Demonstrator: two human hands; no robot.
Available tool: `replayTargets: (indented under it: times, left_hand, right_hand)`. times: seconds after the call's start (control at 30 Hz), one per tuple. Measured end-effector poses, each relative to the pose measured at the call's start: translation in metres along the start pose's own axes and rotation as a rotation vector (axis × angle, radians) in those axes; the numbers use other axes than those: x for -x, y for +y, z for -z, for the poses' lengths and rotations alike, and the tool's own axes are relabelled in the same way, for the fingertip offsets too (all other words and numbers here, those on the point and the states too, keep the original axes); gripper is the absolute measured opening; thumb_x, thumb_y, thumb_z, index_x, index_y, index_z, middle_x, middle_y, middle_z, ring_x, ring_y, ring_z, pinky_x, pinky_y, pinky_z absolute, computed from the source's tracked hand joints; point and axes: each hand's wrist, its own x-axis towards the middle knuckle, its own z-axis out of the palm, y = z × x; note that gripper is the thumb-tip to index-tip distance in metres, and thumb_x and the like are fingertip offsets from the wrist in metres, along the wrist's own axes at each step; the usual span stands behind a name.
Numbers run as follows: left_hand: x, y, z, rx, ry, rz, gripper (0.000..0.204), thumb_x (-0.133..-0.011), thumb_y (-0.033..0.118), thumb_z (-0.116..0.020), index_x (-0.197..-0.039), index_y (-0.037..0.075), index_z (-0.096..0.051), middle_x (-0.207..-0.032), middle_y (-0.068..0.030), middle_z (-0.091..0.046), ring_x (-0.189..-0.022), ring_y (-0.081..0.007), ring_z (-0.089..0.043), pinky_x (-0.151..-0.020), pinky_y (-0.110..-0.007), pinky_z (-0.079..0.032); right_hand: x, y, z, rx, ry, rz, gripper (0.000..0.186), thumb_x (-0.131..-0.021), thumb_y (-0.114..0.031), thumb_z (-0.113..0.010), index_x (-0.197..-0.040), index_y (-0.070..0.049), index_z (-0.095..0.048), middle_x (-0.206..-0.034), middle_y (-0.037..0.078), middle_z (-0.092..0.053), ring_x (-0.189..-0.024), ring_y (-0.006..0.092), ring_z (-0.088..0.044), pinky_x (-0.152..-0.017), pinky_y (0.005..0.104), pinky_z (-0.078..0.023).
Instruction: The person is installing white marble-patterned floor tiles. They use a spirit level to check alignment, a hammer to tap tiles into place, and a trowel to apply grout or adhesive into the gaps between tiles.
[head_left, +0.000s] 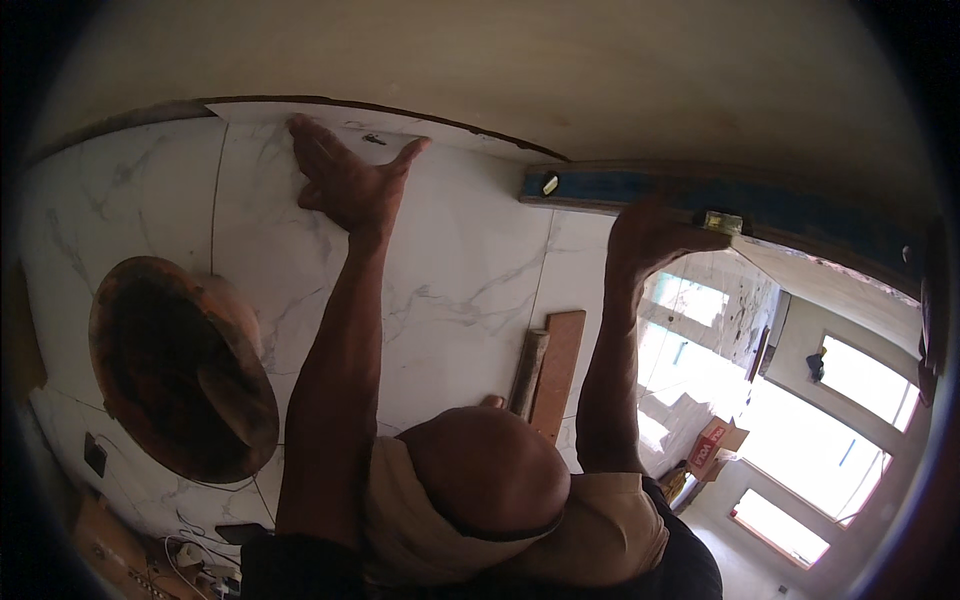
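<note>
My left hand (pixel 355 185) is spread over a white marble-look tile (pixel 460 240), thumb and fingers wide apart. Its fingertips reach a narrow pale tile strip (pixel 440 128) along the foot of the wall. Between thumb and fingers, a small dark piece (pixel 374 138) lies near the strip. My right hand (pixel 645 235) holds a long blue spirit level (pixel 600 188) against the wall side; its fingers are partly blurred, and the thumb stretches along the lower edge beside the yellowish vial. My bare knee (pixel 490 465) shows between the arms.
A round, dark-stained pan (pixel 185 370) stands at the left. Near my right forearm lie a flat reddish-brown bar (pixel 558 372) and a greyish bar (pixel 528 375). Cables (pixel 190 550) lie at the lower left. An open cardboard box (pixel 715 448) stands on the right near bright window openings (pixel 810 450).
</note>
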Motion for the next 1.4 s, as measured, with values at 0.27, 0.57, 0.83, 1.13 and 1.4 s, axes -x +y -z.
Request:
replayTargets:
  times: [0.27, 0.57, 0.83, 1.13, 1.4]
  left_hand:
    - [0.001, -0.005, -0.014, 0.049, 0.087, -0.04, 0.144, -0.054, 0.09, -0.06, -0.151, -0.003, -0.012, -0.156, -0.0239, -0.022, -0.141, -0.0392, -0.028, -0.096, -0.062, -0.036]
    - [0.0, -0.004, -0.011, 0.099, -0.004, -0.008, 0.144, -0.056, 0.089, -0.061, -0.15, -0.008, -0.011, -0.156, -0.0278, -0.017, -0.144, -0.0399, -0.021, -0.113, -0.056, -0.022]
    - [0.0, -0.005, -0.018, 0.078, 0.015, -0.036, 0.145, -0.055, 0.09, -0.06, -0.148, -0.011, -0.014, -0.154, -0.0306, -0.018, -0.143, -0.0428, -0.02, -0.115, -0.055, -0.021]
    - [0.004, -0.007, -0.039, 0.24, 0.183, -0.198, 0.149, -0.055, 0.092, -0.057, -0.149, -0.01, -0.003, -0.155, -0.0329, -0.011, -0.143, -0.0484, -0.015, -0.11, -0.06, -0.023]
    - [0.008, 0.007, -0.049, 0.258, 0.166, -0.228, 0.149, -0.057, 0.092, -0.056, -0.15, -0.005, 0.009, -0.154, -0.0362, -0.003, -0.144, -0.0505, -0.006, -0.112, -0.062, -0.016]
  right_hand:
    - [0.052, 0.038, 0.005, -0.038, -0.482, -0.294, 0.06, -0.08, -0.008, -0.077, -0.125, 0.01, -0.041, -0.118, 0.021, -0.057, -0.1, 0.0233, -0.063, -0.073, 0.0356, -0.062]
    - [0.057, 0.03, -0.012, -0.047, -0.362, -0.224, 0.036, -0.079, -0.014, -0.081, -0.1, 0.009, -0.062, -0.095, 0.015, -0.069, -0.081, 0.0178, -0.066, -0.064, 0.0321, -0.059]
    - [0.061, 0.039, -0.017, -0.098, -0.29, -0.177, 0.034, -0.077, -0.013, -0.083, -0.097, 0.007, -0.064, -0.095, 0.01, -0.069, -0.08, 0.0128, -0.061, -0.069, 0.027, -0.052]
    - [0.063, 0.031, -0.021, -0.065, -0.31, -0.229, 0.031, -0.077, -0.011, -0.083, -0.095, 0.007, -0.065, -0.09, 0.007, -0.069, -0.078, 0.0117, -0.06, -0.071, 0.0267, -0.05]
    - [0.062, 0.028, -0.019, -0.058, -0.281, -0.193, 0.018, -0.081, -0.008, -0.077, -0.091, 0.005, -0.068, -0.087, 0.01, -0.071, -0.08, 0.0138, -0.064, -0.075, 0.0305, -0.051]
